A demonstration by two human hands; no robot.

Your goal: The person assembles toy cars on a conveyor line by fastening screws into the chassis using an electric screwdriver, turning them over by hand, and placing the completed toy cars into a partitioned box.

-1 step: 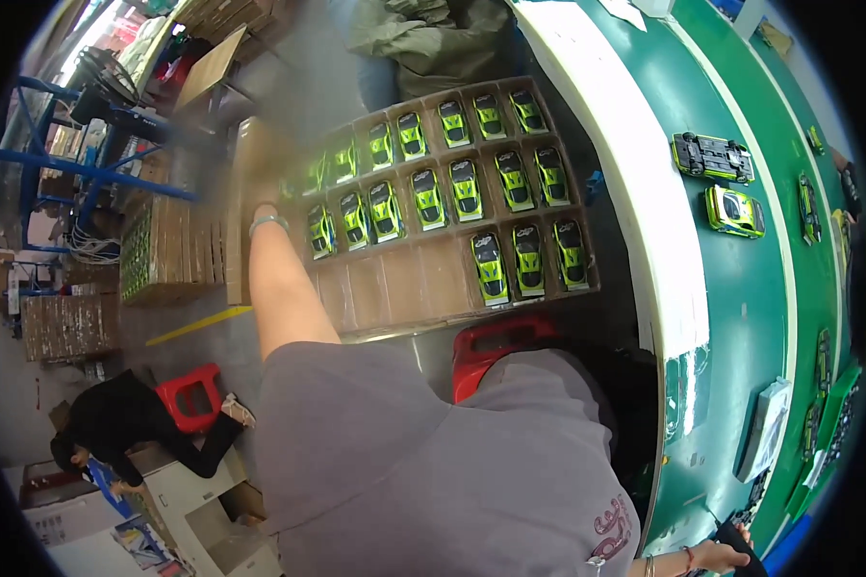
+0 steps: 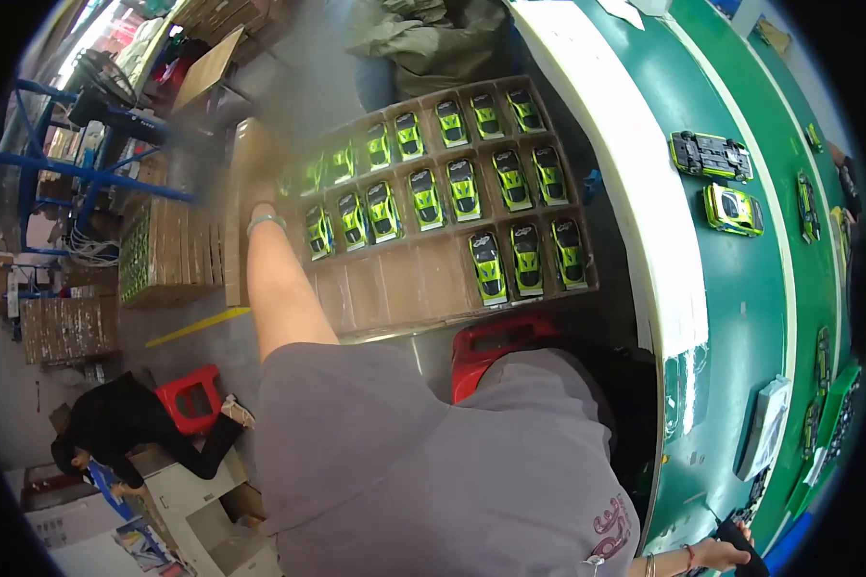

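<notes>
My left hand [image 2: 262, 209] reaches out at the far left end of a brown divided tray [image 2: 394, 288], by a cardboard edge; a blur covers its fingers. Rows of green-and-black toy cars [image 2: 425, 199] sit in the tray's compartments. Several compartments in the near row hold no car. Low on the right, my right hand [image 2: 720, 555] is closed around a black screwdriver-like tool [image 2: 738, 540] with a thin tip, beside the green workbench. On that bench lie one toy car on its wheels [image 2: 733, 210] and another upside down [image 2: 710, 157].
A red stool [image 2: 471, 361] stands between me and the tray. Stacked brown trays [image 2: 168, 252] and a blue rack [image 2: 87, 173] are on the left. A person in black [image 2: 130, 423] bends over at lower left. More toy cars [image 2: 808, 207] lie farther right.
</notes>
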